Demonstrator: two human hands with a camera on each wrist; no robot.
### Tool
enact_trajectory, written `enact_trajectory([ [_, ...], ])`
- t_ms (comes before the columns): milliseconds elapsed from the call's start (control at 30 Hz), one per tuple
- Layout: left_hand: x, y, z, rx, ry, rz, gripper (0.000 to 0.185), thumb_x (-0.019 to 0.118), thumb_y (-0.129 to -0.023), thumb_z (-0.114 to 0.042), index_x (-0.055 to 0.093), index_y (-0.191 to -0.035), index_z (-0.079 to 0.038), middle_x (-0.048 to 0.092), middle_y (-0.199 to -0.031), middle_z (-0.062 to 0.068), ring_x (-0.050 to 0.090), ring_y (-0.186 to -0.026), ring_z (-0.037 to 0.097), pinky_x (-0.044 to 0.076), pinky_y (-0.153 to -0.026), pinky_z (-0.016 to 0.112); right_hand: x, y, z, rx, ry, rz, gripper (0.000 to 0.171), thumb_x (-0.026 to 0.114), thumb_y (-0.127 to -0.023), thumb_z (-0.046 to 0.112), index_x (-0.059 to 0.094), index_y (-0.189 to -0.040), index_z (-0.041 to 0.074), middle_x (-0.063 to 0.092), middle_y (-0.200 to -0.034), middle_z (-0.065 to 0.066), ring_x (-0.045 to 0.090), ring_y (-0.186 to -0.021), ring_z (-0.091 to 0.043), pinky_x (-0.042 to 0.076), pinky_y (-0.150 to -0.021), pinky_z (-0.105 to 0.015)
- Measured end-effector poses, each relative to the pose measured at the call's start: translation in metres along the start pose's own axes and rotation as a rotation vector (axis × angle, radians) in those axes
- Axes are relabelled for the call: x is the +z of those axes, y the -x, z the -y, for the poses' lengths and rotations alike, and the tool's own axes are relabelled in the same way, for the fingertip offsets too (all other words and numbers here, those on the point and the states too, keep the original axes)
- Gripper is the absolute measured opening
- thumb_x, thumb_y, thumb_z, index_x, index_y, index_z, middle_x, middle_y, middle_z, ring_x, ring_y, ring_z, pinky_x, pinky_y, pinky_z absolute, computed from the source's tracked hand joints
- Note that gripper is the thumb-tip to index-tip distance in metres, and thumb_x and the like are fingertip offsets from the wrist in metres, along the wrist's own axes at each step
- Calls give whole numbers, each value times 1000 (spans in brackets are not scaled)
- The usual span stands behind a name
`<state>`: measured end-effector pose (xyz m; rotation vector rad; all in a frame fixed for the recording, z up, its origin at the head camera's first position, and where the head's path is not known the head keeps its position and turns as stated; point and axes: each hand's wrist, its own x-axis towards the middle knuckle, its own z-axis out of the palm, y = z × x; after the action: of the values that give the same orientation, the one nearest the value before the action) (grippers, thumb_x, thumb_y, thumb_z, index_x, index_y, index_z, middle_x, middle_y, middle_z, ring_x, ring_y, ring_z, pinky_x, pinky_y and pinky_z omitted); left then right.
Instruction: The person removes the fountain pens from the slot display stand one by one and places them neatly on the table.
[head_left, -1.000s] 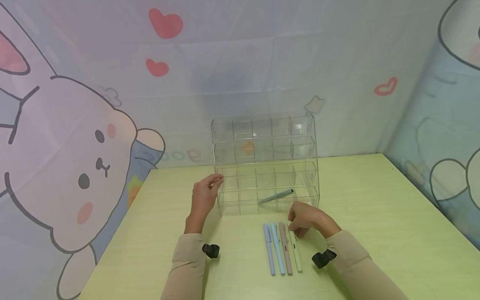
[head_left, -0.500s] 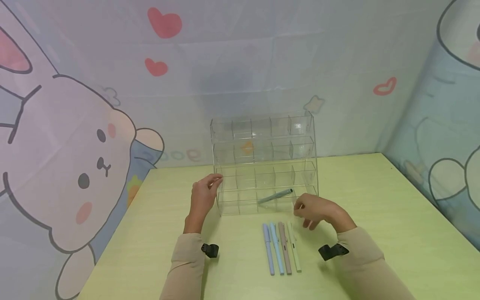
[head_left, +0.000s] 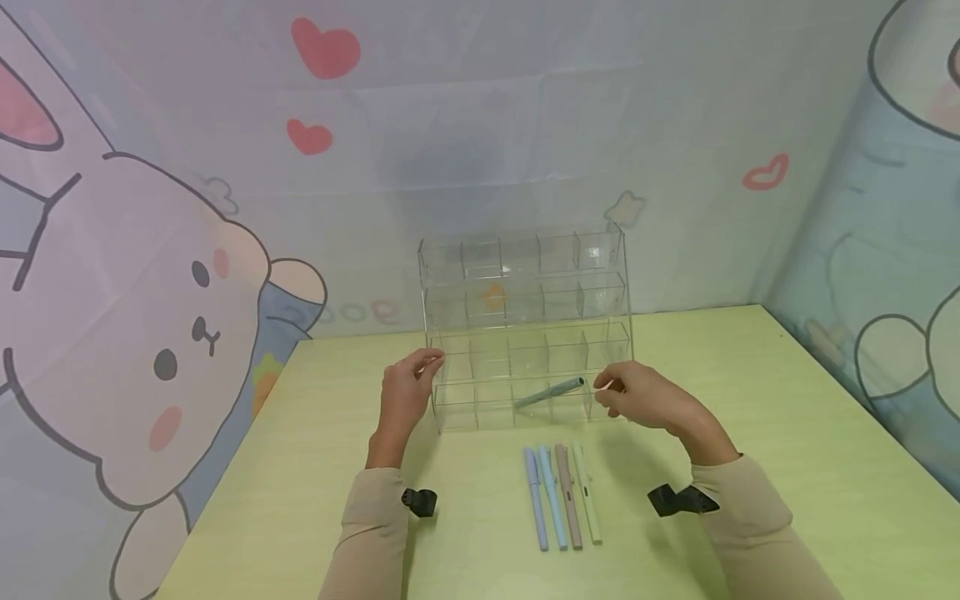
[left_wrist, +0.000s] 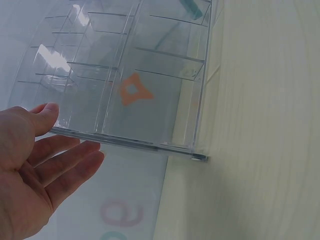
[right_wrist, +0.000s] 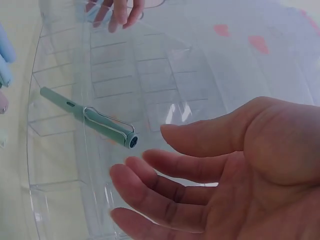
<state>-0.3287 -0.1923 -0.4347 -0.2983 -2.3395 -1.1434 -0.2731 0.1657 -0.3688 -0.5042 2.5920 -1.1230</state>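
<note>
1. Nearest to me, four pens lie side by side on the green table (head_left: 750, 417), parallel and just touching: a lavender pen (head_left: 536, 498), a light blue pen (head_left: 553, 497), a brown pen (head_left: 568, 496) and a pale green pen (head_left: 588, 493). Neither hand touches them.
2. Both sleeves enter from the bottom edge of the head view, each with a small black wrist camera.
3. My right hand (head_left: 643, 400) is beyond the row of pens, at the lower right front of the clear organizer (head_left: 525, 325). Fingers relaxed and slightly bent, holding nothing. The right wrist view shows the open palm (right_wrist: 240, 170) facing the clear wall; I cannot tell whether the fingertips touch it.
4. The teal pen (head_left: 550, 392) lies slanted in the bottom tier of the organizer, capped end toward the right. It sits just left of the right hand's fingertips, behind the clear wall, ungripped. In the right wrist view its cap end (right_wrist: 107, 126) is near the fingers but apart from them.
5. My left hand (head_left: 405, 396) is at the organizer's left edge. Fingers straight, thumb tip against the left rim (left_wrist: 45, 112), nothing clasped.
6. Farthest back, a cartoon rabbit backdrop (head_left: 172, 333) hangs behind the table.
</note>
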Motion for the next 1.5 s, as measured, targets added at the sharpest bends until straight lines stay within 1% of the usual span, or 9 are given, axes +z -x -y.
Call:
enact_trajectory([
  [233, 1, -1, 1, 7, 5, -2, 14, 68, -98, -17, 76, -108, -10, 75, -101, 15, 74, -79, 30, 49, -58, 35, 1, 0, 2, -22, -19, -66, 39, 54, -104, 14, 52, -134, -9, 64, -108, -16, 64, -94, -28, 52, -76, -43],
  [433, 1, 0, 1, 10, -7, -6, 15, 68, -98, -18, 76, -108, -11, 75, -102, 14, 74, -87, 32, 54, -64, 41, 4, -4, 0, -41, -27, -109, 37, 56, -103, 14, 54, -133, -7, 64, -110, -16, 65, -94, -29, 52, -75, -43],
  [567, 1, 0, 1, 13, -8, -12, 15, 68, -98, -18, 77, -107, -10, 75, -101, 15, 74, -89, 32, 56, -70, 45, 7, -5, 0, -43, -36, -115, 35, 58, -102, 15, 55, -131, -6, 63, -109, -16, 65, -94, -31, 52, -73, -41],
  [633, 1, 0, 0, 12, -4, -11, 15, 68, -98, -18, 77, -107, -10, 75, -102, 15, 74, -89, 32, 56, -70, 45, 8, -6, 0, -39, -42, -117, 36, 58, -102, 15, 55, -131, -6, 64, -107, -15, 66, -94, -31, 52, -73, -41],
  [867, 0, 0, 0, 10, 9, -5, 16, 68, -98, -18, 76, -109, -10, 75, -103, 13, 74, -85, 32, 51, -62, 39, 14, -10, 0, -30, -40, -117, 37, 59, -102, 14, 53, -132, -7, 66, -99, -12, 67, -85, -23, 52, -77, -44],
  [1067, 0, 1, 0, 10, 3, -10, 15, 68, -98, -18, 77, -108, -11, 75, -102, 14, 74, -87, 32, 54, -65, 42, 21, -18, -3, -2, -10, -147, 40, 59, -101, 14, 51, -133, -9, 67, -96, -13, 67, -82, -23, 52, -72, -41],
  [1200, 0, 2, 0, 5, 7, -5, 15, 68, -98, -17, 76, -108, -10, 75, -102, 16, 74, -88, 33, 56, -68, 46, 27, -22, -3, 24, 29, -209, 45, 61, -101, 18, 49, -134, -10, 68, -96, -15, 69, -79, -24, 53, -69, -40],
  [1367, 0, 1, 0, 11, 9, -11, 14, 68, -97, -16, 77, -107, -10, 75, -101, 16, 73, -91, 34, 57, -74, 49, 36, -27, -2, -3, 86, -332, 50, 62, -101, 24, 48, -134, -12, 69, -94, -15, 66, -75, -23, 53, -71, -43],
  [1500, -1, 1, 0, 22, 4, -16, 14, 69, -97, -16, 77, -107, -9, 75, -101, 14, 74, -89, 33, 57, -73, 49, 43, -32, -3, -19, 99, -384, 54, 63, -101, 28, 48, -134, -12, 69, -96, -16, 65, -74, -23, 52, -73, -45],
])
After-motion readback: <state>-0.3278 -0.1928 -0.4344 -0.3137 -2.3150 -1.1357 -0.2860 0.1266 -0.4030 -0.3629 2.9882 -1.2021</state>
